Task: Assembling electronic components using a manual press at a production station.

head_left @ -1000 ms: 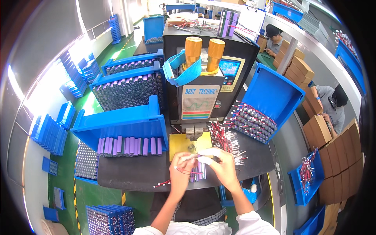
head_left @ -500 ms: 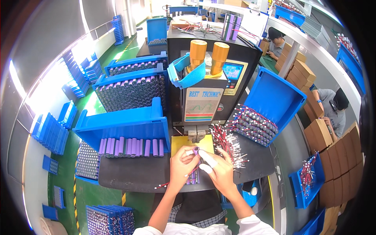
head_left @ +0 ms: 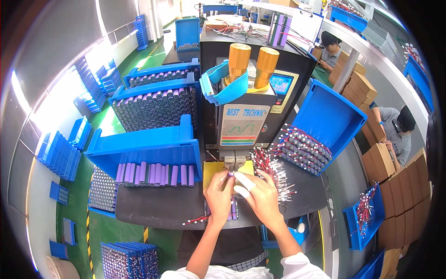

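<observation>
My left hand (head_left: 218,195) is closed around a purple cylindrical battery cell (head_left: 231,174), held at the metal welding head (head_left: 235,161) of a black bench machine. My right hand (head_left: 260,195), with white covers on some fingers, is pinched close beside the cell's upper end; what lies between its fingertips is hidden. Below my hands, more purple cells (head_left: 233,211) lie at the table edge, with a red and black lead (head_left: 197,219) sticking out on the left. To the right of my right hand is a pile of red and black leads with white connectors (head_left: 274,179).
A tipped blue bin (head_left: 144,142) with a row of purple cells stands at left, with fuller bins (head_left: 155,109) behind it. At right a tilted blue bin (head_left: 332,114) holds wired cells. Two people sit beyond, by cardboard boxes (head_left: 378,162). The black machine (head_left: 244,121) rises ahead.
Both hands have moved forward, bringing the cell from in front of the machine up to the welding head. The cell's open-facing end is now less visible. The view has shifted slightly.
</observation>
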`<state>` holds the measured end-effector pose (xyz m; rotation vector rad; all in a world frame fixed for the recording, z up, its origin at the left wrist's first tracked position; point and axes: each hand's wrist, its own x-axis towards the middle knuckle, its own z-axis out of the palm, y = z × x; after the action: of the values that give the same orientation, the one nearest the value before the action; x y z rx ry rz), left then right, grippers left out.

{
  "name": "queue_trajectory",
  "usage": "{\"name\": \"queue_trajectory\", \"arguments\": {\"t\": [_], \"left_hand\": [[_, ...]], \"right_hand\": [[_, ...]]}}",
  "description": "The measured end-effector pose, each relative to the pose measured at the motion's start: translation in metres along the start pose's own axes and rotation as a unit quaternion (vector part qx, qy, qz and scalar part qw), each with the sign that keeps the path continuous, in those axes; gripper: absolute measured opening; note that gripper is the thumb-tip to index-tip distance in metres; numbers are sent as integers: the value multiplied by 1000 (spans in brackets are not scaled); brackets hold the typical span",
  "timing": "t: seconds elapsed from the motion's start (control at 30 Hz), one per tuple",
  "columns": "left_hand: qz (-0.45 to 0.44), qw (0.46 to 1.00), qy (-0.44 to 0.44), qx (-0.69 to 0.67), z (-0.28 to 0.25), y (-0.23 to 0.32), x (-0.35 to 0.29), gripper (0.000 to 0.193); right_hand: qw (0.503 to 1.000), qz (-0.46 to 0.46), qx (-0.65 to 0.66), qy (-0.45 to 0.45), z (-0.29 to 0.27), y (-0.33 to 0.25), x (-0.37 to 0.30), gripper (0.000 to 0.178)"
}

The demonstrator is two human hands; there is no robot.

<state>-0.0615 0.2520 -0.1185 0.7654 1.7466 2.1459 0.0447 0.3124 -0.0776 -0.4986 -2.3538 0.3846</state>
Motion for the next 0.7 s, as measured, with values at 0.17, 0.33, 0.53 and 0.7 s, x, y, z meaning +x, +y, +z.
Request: {"name": "queue_trajectory", "arguments": {"t": [0.17,0.33,0.53,0.7], "left_hand": [[10,1000,-1,28,-1,-2,-1,18],[9,1000,23,-1,2,2,-1,16],[-25,1000,0,-6,-4,5,4,18],[-173,951,-238,-99,-30,14,8,29]], "right_hand": [[1000,-6,27,8,-1,0,2,34],[999,-21,28,-3,0,4,1,38],[997,-26,38,-55,-8,6,0,50],[985,-24,-20,-172,-28,0,-5,65]]}}
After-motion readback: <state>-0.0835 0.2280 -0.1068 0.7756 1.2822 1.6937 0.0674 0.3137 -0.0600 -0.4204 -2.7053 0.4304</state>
